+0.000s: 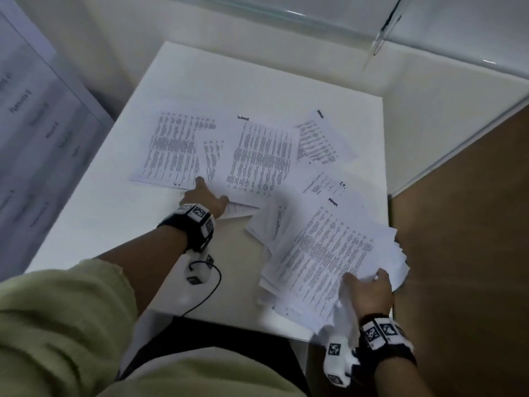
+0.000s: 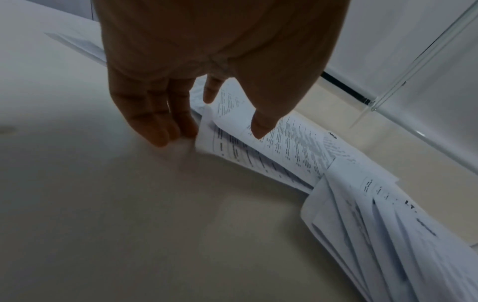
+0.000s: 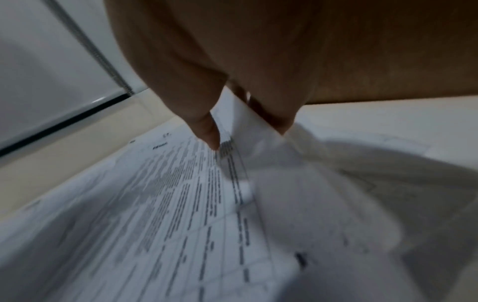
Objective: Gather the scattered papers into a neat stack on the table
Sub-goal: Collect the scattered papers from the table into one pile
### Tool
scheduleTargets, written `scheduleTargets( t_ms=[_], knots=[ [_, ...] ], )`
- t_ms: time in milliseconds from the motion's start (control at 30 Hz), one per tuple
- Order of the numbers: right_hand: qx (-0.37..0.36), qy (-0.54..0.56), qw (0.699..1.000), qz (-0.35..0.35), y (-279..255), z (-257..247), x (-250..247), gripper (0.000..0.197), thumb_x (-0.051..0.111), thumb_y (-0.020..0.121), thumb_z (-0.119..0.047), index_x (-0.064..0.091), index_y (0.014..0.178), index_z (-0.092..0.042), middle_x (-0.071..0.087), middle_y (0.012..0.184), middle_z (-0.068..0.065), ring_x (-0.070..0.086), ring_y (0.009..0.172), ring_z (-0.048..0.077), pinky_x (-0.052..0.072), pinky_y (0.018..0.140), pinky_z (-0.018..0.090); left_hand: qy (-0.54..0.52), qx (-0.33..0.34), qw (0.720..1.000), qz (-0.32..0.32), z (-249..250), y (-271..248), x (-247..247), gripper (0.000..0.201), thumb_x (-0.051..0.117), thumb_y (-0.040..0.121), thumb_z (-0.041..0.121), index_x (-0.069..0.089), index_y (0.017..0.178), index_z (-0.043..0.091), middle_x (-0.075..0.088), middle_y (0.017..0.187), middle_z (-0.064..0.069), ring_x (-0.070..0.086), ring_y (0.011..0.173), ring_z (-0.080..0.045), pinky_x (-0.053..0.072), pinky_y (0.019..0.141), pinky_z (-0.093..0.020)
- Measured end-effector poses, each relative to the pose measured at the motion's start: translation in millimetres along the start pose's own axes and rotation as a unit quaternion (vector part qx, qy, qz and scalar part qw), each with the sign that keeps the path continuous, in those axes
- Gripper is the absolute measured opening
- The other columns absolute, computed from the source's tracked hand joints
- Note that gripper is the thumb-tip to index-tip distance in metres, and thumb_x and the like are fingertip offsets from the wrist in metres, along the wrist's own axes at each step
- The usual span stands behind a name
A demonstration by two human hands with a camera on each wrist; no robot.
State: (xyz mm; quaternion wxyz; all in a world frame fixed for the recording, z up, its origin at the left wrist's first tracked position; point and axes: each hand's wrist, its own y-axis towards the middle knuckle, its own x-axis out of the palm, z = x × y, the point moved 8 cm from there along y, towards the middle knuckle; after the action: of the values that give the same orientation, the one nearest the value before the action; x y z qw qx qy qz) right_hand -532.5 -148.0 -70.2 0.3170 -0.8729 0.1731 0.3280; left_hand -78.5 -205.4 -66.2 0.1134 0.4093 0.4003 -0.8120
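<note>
Pale green sleeve (image 1: 57, 310); behind left hand (image 1: 204, 196) and right hand (image 1: 367, 293), black wrist straps (image 1: 191, 234) bear white marker-printed blocks (image 1: 375, 333); a black cable (image 1: 213, 290) trails left.

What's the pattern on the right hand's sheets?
White sheets, dense black printed columns; best in head view.

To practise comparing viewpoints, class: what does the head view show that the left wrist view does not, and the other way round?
Only the head view: the right hand gripping the near corner of the fanned stack, and the green sleeve. Only the left wrist view: the palm side of the left hand, its fingertips down on the table beside the curled sheet, and the thumb above that sheet. Both: the left hand, the fanned stack, the loose printed sheets, the white table and the glass panel.
</note>
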Motion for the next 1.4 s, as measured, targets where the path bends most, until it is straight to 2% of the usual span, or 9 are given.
scheduleTargets(
  t_ms=[133, 267, 467, 600, 700, 833, 1067, 1200, 1400],
  knots=[
    [-0.095, -0.087, 0.988, 0.081, -11, -21, -8, 0.104, 0.082, 0.072, -0.032, 0.016, 0.152, -0.02, 0.032, 0.149, 0.025, 0.042, 0.13, 0.047, 0.043, 0.106, 0.058, 0.009, -0.043, 0.999, 0.024, 12, 5, 5, 0.086, 0.049, 0.089, 0.057, 0.006, 0.153, 0.018, 0.042, 0.144, -0.031, 0.045, 0.13, -0.047, 0.035, 0.107, -0.053],
    [-0.179, -0.108, 0.976, 0.063, -24, -62, 5, 0.089, 0.078, 0.079, -0.024, 0.029, 0.153, -0.014, 0.031, 0.146, 0.024, 0.031, 0.132, 0.042, 0.026, 0.112, 0.056, -0.002, -0.053, 0.998, 0.037, 21, 13, 0, 0.089, 0.055, 0.088, 0.05, 0.003, 0.153, 0.02, 0.052, 0.136, -0.026, 0.052, 0.124, -0.045, 0.043, 0.099, -0.056],
    [-0.254, -0.032, 0.966, -0.035, -35, -101, 37, 0.078, 0.074, 0.086, -0.022, 0.031, 0.151, -0.018, 0.034, 0.138, 0.015, 0.053, 0.117, 0.032, 0.045, 0.106, 0.042, -0.071, -0.033, 0.996, 0.052, 28, 11, -17, 0.074, 0.067, 0.081, 0.008, 0.027, 0.143, 0.009, 0.055, 0.126, -0.025, 0.059, 0.114, -0.042, 0.052, 0.092, -0.047],
    [-0.249, -0.025, 0.965, -0.081, -46, -116, 63, 0.072, 0.07, 0.087, -0.029, 0.033, 0.148, -0.024, 0.04, 0.137, 0.011, 0.059, 0.113, 0.032, 0.05, 0.102, 0.047, -0.091, -0.014, 0.996, 0.013, 15, 8, -30, 0.017, 0.067, 0.079, 0.013, 0.065, 0.093, 0.003, 0.068, 0.101, -0.016, 0.066, 0.095, -0.034, 0.054, 0.081, -0.034],
    [-0.258, -0.026, 0.959, -0.118, -57, -128, 84, 0.064, 0.07, 0.086, -0.033, 0.041, 0.142, -0.023, 0.054, 0.124, 0.012, 0.063, 0.101, 0.028, 0.054, 0.093, 0.045, -0.172, 0.002, 0.985, -0.004, -10, 8, -39, 0.024, 0.067, 0.079, 0.009, 0.052, 0.061, 0.015, 0.06, 0.076, -0.008, 0.063, 0.079, -0.027, 0.055, 0.077, -0.033],
    [-0.232, -0.017, 0.953, -0.192, -77, -140, 116, 0.072, 0.069, 0.086, -0.046, 0.033, 0.146, -0.027, 0.061, 0.114, 0.007, 0.064, 0.097, 0.021, 0.055, 0.09, 0.041, -0.288, 0.027, 0.957, 0.008, -55, 6, -63, 0.027, 0.063, 0.075, 0.004, 0.076, 0.099, 0.005, 0.076, 0.098, -0.015, 0.072, 0.092, -0.032, 0.059, 0.089, -0.044],
    [-0.182, 0.015, 0.941, -0.286, -106, -158, 171, 0.095, 0.064, 0.074, -0.071, 0.025, 0.152, -0.035, 0.06, 0.109, -0.004, 0.067, 0.105, 0.025, 0.051, 0.101, 0.051, -0.336, 0.079, 0.938, 0.022, -106, 4, -111, 0.027, 0.058, 0.072, -0.013, 0.073, 0.08, 0.007, 0.071, 0.07, -0.007, 0.061, 0.064, -0.022, 0.057, 0.06, -0.025],
    [-0.153, 0.055, 0.942, -0.294, -115, -170, 186, 0.114, 0.063, 0.059, -0.088, 0.018, 0.153, -0.043, 0.057, 0.126, -0.001, 0.062, 0.116, 0.026, 0.049, 0.105, 0.052, -0.39, 0.081, 0.917, -0.028, -125, 5, -120, 0.037, 0.056, 0.068, -0.02, 0.075, 0.062, 0.011, 0.072, 0.064, -0.002, 0.067, 0.066, -0.024, 0.06, 0.067, -0.034],
    [-0.018, 0.155, 0.952, -0.263, -103, -140, 179, 0.103, 0.09, 0.062, -0.055, 0.042, 0.145, -0.017, 0.057, 0.143, 0.005, 0.058, 0.128, 0.03, 0.045, 0.108, 0.054, -0.303, 0.154, 0.927, -0.16, -88, -19, -75, 0.031, 0.061, 0.067, -0.014, 0.073, 0.094, -0.005, 0.074, 0.086, -0.013, 0.073, 0.069, -0.014, 0.062, 0.071, -0.031]
  ],
)
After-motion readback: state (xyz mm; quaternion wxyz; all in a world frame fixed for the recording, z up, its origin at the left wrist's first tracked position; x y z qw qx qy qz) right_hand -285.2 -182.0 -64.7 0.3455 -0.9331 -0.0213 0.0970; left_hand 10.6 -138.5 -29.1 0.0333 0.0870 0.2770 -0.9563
